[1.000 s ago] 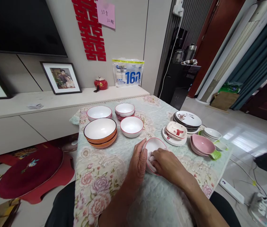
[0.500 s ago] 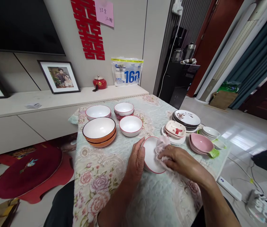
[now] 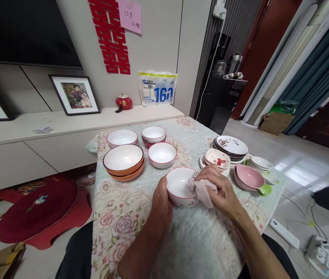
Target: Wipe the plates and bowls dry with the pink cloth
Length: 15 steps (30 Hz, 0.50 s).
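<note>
A white bowl (image 3: 179, 184) with a red rim is held above the flowered tablecloth, tilted a little. My left hand (image 3: 162, 197) grips its left side, thumb near the rim and fingers underneath. In my right hand (image 3: 218, 190) is a bunched pale pink cloth (image 3: 201, 190), pressed over the bowl's right rim. Just beyond stands another red-rimmed white bowl (image 3: 162, 155). To its left are stacked orange bowls (image 3: 125, 170) with white insides.
Farther back sit a wide white bowl (image 3: 122, 137) and a small bowl stack (image 3: 153, 135). At right are dark-edged plates (image 3: 231, 145), small rectangular dishes (image 3: 217, 158), pink bowls (image 3: 248, 177) and small white bowls (image 3: 260, 163). A white cabinet (image 3: 94, 124) adjoins the table.
The bowl has tipped more upright and shifted slightly left, showing its outer side. My right hand with the cloth has moved from inside the bowl to its right rim.
</note>
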Tool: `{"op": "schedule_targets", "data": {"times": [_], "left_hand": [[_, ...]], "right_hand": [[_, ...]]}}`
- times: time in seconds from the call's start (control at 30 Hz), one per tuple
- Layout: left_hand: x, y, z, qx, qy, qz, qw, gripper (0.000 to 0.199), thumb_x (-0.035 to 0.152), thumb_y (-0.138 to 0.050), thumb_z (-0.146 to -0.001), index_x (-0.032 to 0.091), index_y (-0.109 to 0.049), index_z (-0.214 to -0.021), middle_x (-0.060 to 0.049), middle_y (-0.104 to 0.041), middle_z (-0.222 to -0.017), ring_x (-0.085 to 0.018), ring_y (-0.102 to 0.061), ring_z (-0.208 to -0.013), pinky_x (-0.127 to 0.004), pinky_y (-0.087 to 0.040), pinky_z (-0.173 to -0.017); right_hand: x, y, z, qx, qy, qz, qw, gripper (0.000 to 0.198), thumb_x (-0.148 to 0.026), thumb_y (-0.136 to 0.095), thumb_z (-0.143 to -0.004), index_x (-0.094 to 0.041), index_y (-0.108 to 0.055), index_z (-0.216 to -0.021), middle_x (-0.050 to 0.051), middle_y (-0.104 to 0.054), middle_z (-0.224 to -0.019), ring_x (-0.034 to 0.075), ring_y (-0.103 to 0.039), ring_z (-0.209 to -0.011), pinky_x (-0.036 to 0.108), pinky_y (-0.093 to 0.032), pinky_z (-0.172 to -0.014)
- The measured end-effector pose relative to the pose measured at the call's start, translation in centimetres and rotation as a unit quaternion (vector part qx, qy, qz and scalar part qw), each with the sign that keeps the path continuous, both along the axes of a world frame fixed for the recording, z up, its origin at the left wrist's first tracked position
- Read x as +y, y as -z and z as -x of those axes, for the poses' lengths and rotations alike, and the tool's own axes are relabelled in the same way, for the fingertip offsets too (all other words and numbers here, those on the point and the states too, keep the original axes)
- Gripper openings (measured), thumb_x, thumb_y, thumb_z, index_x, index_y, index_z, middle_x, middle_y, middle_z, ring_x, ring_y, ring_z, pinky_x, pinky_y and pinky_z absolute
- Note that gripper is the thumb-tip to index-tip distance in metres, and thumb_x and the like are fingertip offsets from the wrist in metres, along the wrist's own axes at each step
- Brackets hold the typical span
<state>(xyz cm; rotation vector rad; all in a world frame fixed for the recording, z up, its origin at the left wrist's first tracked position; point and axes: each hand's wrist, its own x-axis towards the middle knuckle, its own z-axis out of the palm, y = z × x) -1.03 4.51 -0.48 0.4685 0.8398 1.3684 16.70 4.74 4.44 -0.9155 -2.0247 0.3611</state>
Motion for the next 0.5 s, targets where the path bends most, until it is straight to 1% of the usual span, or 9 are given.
{"op": "schedule_targets", "data": {"times": [0.07,0.1,0.2,0.27,0.33,0.4,0.43,0.47,0.5], "left_hand": [[-0.3,-0.6,0.1,-0.019,0.016,0.018,1.0,0.049,0.045,-0.052,-0.089,0.011,-0.065,-0.123,-0.013,-0.073,-0.116,-0.029,-0.065,-0.109,-0.039,-0.053,-0.089],[-0.4,-0.9,0.2,-0.023,0.025,0.021,0.999,0.05,0.046,-0.053,-0.089,0.011,-0.065,-0.123,-0.013,-0.074,-0.113,-0.029,-0.066,-0.107,-0.038,-0.054,-0.087],[-0.9,-1.6,0.3,-0.029,0.066,0.041,0.997,0.052,0.048,-0.054,-0.088,0.015,-0.063,-0.128,-0.011,-0.074,-0.111,-0.028,-0.069,-0.097,-0.036,-0.056,-0.078],[-1.0,-1.6,0.2,-0.016,0.109,0.075,0.991,0.056,0.053,-0.053,-0.088,0.021,-0.059,-0.133,-0.01,-0.074,-0.11,-0.027,-0.07,-0.088,-0.035,-0.056,-0.068],[-1.0,-1.3,0.2,0.026,0.158,0.105,0.981,0.065,0.062,-0.05,-0.086,0.025,-0.053,-0.139,-0.009,-0.073,-0.104,-0.026,-0.069,-0.076,-0.035,-0.055,-0.058],[-0.9,-0.7,0.3,0.1,0.186,0.092,0.973,0.075,0.07,-0.044,-0.085,0.028,-0.042,-0.147,-0.009,-0.071,-0.095,-0.024,-0.066,-0.063,-0.034,-0.051,-0.05],[-0.8,-0.4,0.5,0.151,0.189,0.069,0.968,0.077,0.073,-0.04,-0.085,0.029,-0.04,-0.148,-0.008,-0.07,-0.091,-0.023,-0.064,-0.059,-0.033,-0.049,-0.048],[-0.7,-0.1,0.8,0.204,0.185,0.017,0.961,0.075,0.073,-0.038,-0.085,0.027,-0.046,-0.144,-0.009,-0.068,-0.093,-0.023,-0.063,-0.06,-0.034,-0.049,-0.048],[-0.5,0.1,1.1,0.261,0.163,-0.049,0.95,0.068,0.071,-0.041,-0.086,0.025,-0.058,-0.132,-0.012,-0.066,-0.1,-0.024,-0.064,-0.07,-0.033,-0.05,-0.053]], "right_hand": [[-0.3,0.6,1.5,-0.003,-0.03,-0.061,0.998,0.017,-0.023,-0.054,-0.088,-0.019,-0.067,-0.097,0.009,-0.068,-0.1,0.025,-0.061,-0.098,0.04,-0.045,-0.086],[-0.5,0.9,2.1,-0.008,-0.034,-0.085,0.996,0.017,-0.021,-0.053,-0.088,-0.018,-0.066,-0.099,0.009,-0.068,-0.098,0.024,-0.062,-0.095,0.039,-0.046,-0.084],[-0.9,1.7,3.2,-0.017,-0.003,-0.156,0.988,0.013,-0.017,-0.05,-0.09,-0.018,-0.063,-0.088,0.004,-0.065,-0.075,0.017,-0.057,-0.067,0.031,-0.041,-0.065],[-1.0,1.8,3.1,-0.007,0.034,-0.161,0.986,0.018,-0.019,-0.049,-0.091,-0.019,-0.06,-0.077,0.001,-0.058,-0.064,0.014,-0.05,-0.057,0.029,-0.036,-0.057],[-0.8,1.6,2.6,0.028,0.076,-0.099,0.992,0.025,-0.023,-0.048,-0.093,-0.02,-0.057,-0.07,-0.001,-0.053,-0.059,0.012,-0.047,-0.053,0.027,-0.034,-0.053],[-0.4,1.3,1.9,0.091,0.114,0.001,0.989,0.031,-0.032,-0.049,-0.094,-0.02,-0.054,-0.065,-0.002,-0.049,-0.056,0.012,-0.045,-0.051,0.026,-0.033,-0.051],[-0.1,1.2,1.6,0.133,0.128,0.05,0.982,0.035,-0.038,-0.051,-0.093,-0.02,-0.051,-0.062,-0.003,-0.046,-0.054,0.012,-0.043,-0.05,0.026,-0.032,-0.049],[0.2,1.1,1.2,0.177,0.139,0.094,0.97,0.039,-0.043,-0.052,-0.092,-0.021,-0.048,-0.06,-0.003,-0.044,-0.052,0.012,-0.04,-0.049,0.026,-0.032,-0.048],[0.5,1.1,0.9,0.218,0.145,0.132,0.956,0.042,-0.047,-0.053,-0.09,-0.021,-0.046,-0.058,-0.004,-0.042,-0.051,0.012,-0.038,-0.048,0.026,-0.031,-0.047]]}}
